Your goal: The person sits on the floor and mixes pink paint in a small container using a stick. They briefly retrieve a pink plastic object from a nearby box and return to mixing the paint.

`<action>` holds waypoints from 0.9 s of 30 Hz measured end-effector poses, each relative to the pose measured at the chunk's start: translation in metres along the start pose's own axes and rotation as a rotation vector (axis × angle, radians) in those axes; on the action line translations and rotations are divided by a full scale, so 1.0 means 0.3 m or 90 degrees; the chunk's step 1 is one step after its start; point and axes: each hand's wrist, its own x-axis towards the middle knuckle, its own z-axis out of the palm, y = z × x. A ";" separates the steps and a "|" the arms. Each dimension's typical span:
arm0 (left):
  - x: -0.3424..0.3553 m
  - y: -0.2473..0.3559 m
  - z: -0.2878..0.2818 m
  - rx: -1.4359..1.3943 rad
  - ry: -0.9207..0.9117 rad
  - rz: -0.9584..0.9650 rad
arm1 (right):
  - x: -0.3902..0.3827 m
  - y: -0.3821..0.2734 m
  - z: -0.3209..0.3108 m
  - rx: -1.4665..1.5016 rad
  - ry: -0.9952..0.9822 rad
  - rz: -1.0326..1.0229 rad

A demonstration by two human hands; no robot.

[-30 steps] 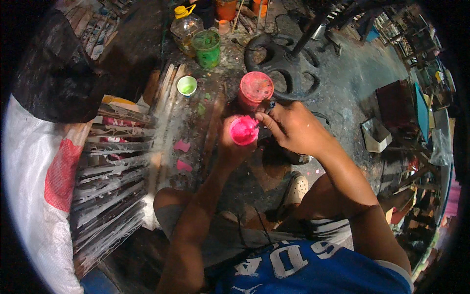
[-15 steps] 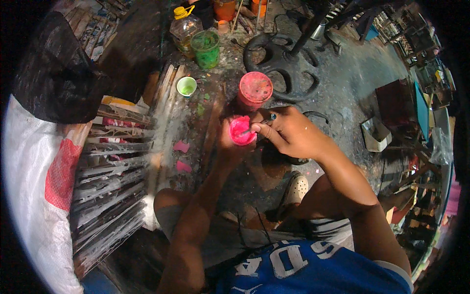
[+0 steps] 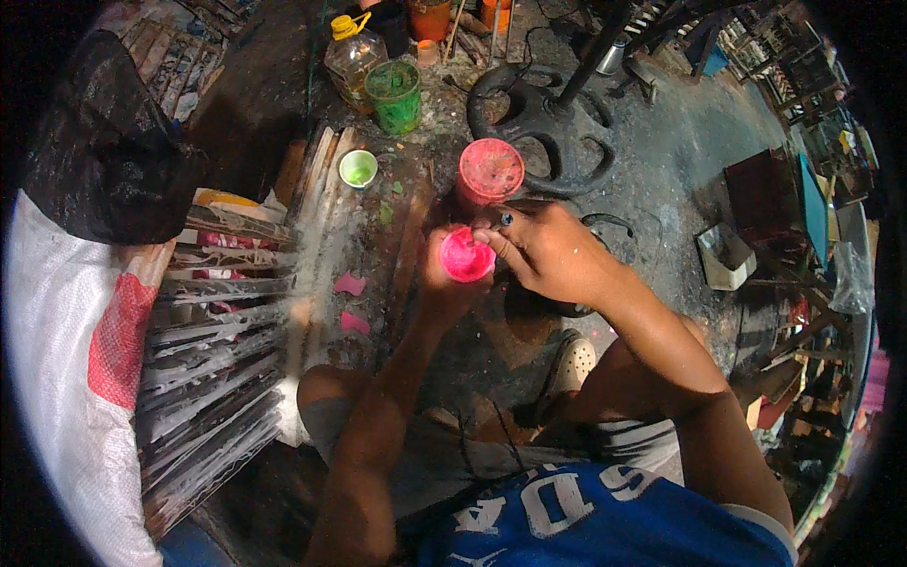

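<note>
A small cup of bright pink paint [image 3: 467, 257] sits in my left hand [image 3: 436, 272], whose fingers wrap around its side. Above the cup's right rim, my right hand [image 3: 562, 253] pinches a thin stick-like tool [image 3: 506, 219]. Its bluish end pokes up past my fingers; the shaft and lower end are mostly hidden, so the exact kind is unclear. Just beyond the cup stands a larger pink-stained tub [image 3: 491, 168] with a smeared top. To the left, a small white cup [image 3: 358, 168] holds some light green stuff.
A green-stained bucket [image 3: 393, 98] and a yellow-capped jug [image 3: 348, 61] stand farther back. Beyond the tub lies a dark looped metal base [image 3: 543, 113]. Pink scraps [image 3: 350, 283] lie left of my hands, beside stacked wooden slats [image 3: 222, 331]. A white container [image 3: 726, 260] stands at right.
My right hand has shifted slightly left, and the tool's bluish end has moved left with it. The shaft that lay across the cup now shows less. My left hand keeps the cup nearly in place.
</note>
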 end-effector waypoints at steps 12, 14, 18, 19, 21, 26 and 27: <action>-0.003 -0.022 0.002 0.011 0.033 0.061 | -0.007 0.004 -0.040 -0.040 -0.088 0.094; -0.003 -0.027 0.004 0.063 0.037 0.065 | 0.000 0.007 -0.021 -0.035 -0.044 0.081; 0.007 -0.012 0.008 0.068 0.020 0.072 | 0.006 -0.004 0.031 -0.032 -0.002 0.034; 0.003 -0.001 0.010 0.065 0.022 0.071 | 0.005 -0.008 0.035 -0.015 0.007 0.018; 0.000 0.023 0.005 0.064 0.021 0.085 | 0.001 -0.013 0.029 0.027 0.004 -0.007; -0.005 0.047 -0.017 0.065 0.008 -0.011 | -0.009 -0.005 -0.034 0.010 -0.125 0.055; -0.005 0.039 -0.018 0.074 0.024 0.028 | -0.010 0.002 -0.044 -0.015 -0.128 0.060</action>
